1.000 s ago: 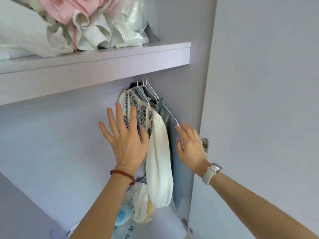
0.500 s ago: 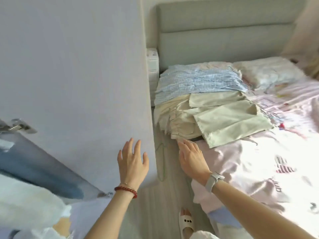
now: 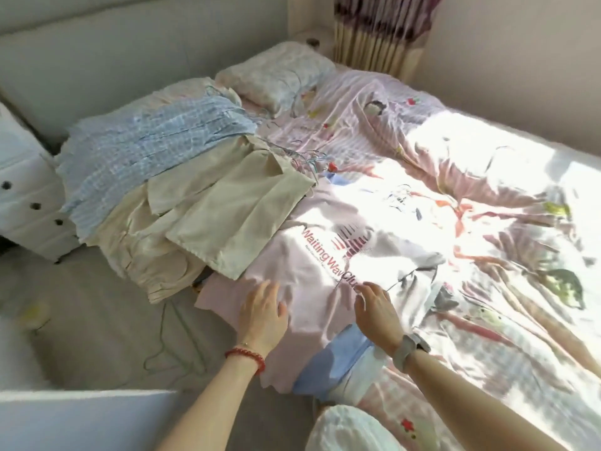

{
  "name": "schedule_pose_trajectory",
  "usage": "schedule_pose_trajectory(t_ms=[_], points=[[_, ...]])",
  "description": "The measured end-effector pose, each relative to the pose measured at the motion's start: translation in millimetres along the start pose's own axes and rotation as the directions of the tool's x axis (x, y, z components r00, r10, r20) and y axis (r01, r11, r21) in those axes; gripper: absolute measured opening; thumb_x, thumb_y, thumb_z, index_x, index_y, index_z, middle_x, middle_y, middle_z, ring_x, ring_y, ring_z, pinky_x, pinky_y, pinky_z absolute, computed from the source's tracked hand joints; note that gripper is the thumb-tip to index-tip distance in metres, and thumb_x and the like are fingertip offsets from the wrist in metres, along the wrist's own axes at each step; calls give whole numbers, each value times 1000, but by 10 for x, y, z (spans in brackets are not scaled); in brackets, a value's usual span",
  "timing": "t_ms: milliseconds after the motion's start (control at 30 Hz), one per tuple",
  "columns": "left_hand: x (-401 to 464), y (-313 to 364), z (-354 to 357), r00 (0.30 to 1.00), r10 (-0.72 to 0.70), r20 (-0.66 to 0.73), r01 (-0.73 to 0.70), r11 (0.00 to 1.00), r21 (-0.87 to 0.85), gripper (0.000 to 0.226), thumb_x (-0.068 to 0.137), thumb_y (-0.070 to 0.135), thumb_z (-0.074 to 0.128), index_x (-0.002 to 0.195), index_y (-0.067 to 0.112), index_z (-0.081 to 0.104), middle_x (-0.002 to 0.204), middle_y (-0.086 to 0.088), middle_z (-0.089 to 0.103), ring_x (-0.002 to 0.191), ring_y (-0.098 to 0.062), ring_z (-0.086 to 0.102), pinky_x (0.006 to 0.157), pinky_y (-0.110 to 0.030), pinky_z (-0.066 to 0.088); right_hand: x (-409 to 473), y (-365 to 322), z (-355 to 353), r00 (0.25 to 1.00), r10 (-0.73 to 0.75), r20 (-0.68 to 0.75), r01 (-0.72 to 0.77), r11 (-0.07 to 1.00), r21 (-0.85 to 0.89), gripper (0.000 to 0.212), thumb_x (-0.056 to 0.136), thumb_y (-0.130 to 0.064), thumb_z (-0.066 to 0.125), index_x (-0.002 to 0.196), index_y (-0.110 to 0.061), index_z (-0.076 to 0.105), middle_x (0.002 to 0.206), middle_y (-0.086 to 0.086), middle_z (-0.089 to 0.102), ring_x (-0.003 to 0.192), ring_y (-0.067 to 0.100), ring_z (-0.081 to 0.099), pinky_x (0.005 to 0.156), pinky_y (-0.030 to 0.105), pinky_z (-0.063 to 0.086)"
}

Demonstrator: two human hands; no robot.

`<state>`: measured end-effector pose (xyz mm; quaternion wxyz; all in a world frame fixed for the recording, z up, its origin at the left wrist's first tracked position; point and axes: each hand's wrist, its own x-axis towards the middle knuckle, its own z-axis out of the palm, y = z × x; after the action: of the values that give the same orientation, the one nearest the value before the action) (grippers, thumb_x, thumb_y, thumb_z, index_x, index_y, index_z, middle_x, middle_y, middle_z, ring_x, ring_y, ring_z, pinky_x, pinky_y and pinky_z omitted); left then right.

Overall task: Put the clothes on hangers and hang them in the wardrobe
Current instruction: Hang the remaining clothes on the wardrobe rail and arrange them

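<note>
A pale pink T-shirt [image 3: 312,271] with red lettering lies spread flat at the near edge of the bed [image 3: 487,177], its hem hanging slightly over the side. Both hands reach over it empty: the left hand [image 3: 263,315] has its fingers straight and loosely together, at or just above the cloth, while the right hand [image 3: 377,309] has fingers relaxed and slightly curved near the lettering; whether either touches the cloth is hard to tell. The shirt looks light, soft and limp, so it will likely sag and fold when lifted; taking it at the shoulders or neckline should keep it open for a hanger. Thin wire hangers [image 3: 305,159] lie tangled further up the bed, beside a beige garment [image 3: 227,206] and a blue checked garment [image 3: 146,151] stacked by the pillow [image 3: 276,73]. A blue cloth [image 3: 335,362] lies partly under the shirt's near edge and could come up with it. Another hanger [image 3: 172,340] lies on the floor, near a white drawer unit [image 3: 22,196]
</note>
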<state>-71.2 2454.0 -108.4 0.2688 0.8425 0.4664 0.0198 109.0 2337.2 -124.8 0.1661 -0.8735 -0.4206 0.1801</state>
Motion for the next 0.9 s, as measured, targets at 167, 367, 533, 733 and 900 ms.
schedule_pose_trajectory(t_ms=[167,367,533,733,900], points=[[706,554,518,976,39,215,-54,997,61,47,96,22,38,141,14,30,147,-4,31,133,-21,29,108,-31,24,651,678,-159,986,166,-34,-164,985,46,34,92,-10,42,124,-3,51,129,15,51,123,28,42,108,33,22],[1435,1170,1049,945,113,308,-128,991,29,44,95,21,37,139,18,34,146,-3,32,132,-20,28,107,-32,26,1430,1433,-379,951,292,-107,-278,953,124,34,89,-3,43,121,1,53,125,18,54,119,32,44,103,35,31],[2089,1668,1375,925,227,306,-258,964,65,52,93,20,40,143,19,27,149,-6,28,134,-21,26,106,-32,23,2197,2013,-473,945,319,-68,-320,947,-7,40,90,-12,43,128,-2,44,130,19,46,120,33,41,101,37,30],[2326,1797,1719,917,172,359,-214,973,83,51,91,17,44,140,16,35,148,-10,29,135,-24,26,111,-39,24,2784,2299,-150,865,501,16,-497,862,-94,42,93,-22,38,132,-6,36,129,15,44,119,30,41,98,43,33],[2473,1805,1647,950,207,236,-219,975,26,44,86,4,50,130,1,47,137,-21,42,127,-34,38,108,-39,27,2760,2202,-130,809,559,-184,-564,825,26,34,95,-32,37,121,-15,48,111,15,58,106,32,51,85,41,34]])
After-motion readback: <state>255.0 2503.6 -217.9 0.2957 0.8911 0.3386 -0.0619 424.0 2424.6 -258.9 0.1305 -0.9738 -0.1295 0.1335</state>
